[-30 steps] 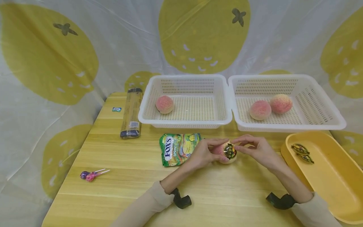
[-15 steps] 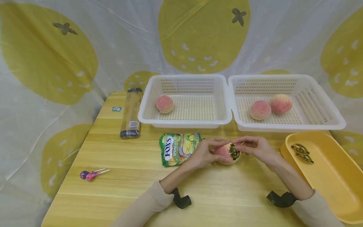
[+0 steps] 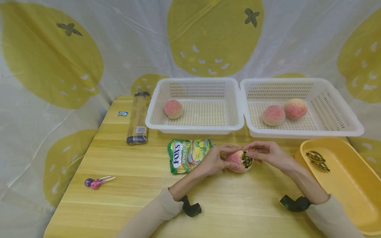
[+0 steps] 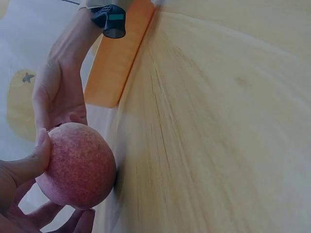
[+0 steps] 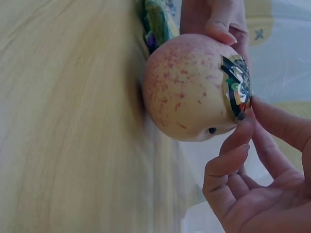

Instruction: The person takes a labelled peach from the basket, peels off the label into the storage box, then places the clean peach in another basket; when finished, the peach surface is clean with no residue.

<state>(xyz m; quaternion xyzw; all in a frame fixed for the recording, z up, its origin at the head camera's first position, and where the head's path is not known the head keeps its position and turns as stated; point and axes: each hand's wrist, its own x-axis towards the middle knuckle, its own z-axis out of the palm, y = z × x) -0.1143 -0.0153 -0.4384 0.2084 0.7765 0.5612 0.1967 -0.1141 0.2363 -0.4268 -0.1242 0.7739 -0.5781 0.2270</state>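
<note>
A pink-and-cream peach (image 3: 236, 161) rests on the wooden table (image 3: 125, 198) in front of the two baskets. My left hand (image 3: 218, 159) grips it from the left, thumb on top and fingers below. A dark gold-edged sticker (image 3: 247, 160) sits on the peach's right side. My right hand (image 3: 258, 152) pinches the sticker's edge with thumb and fingertip. In the right wrist view the sticker (image 5: 238, 87) lies on the peach (image 5: 192, 92), with a fingertip (image 5: 244, 127) of my right hand against its rim. The left wrist view shows the peach (image 4: 77, 165) under my thumb.
Two white baskets stand at the back: the left one (image 3: 194, 127) holds one peach (image 3: 173, 109), the right one (image 3: 300, 132) two peaches (image 3: 273, 115). A yellow tray (image 3: 345, 188) at the right holds peeled stickers (image 3: 317, 159). A candy bag (image 3: 186, 155), dark packet (image 3: 137, 117) and lollipops (image 3: 95, 182) lie to the left.
The peach has turned slightly so the sticker faces further right. My right fingers have closed in on the sticker's edge. Both hands stay in the same spot.
</note>
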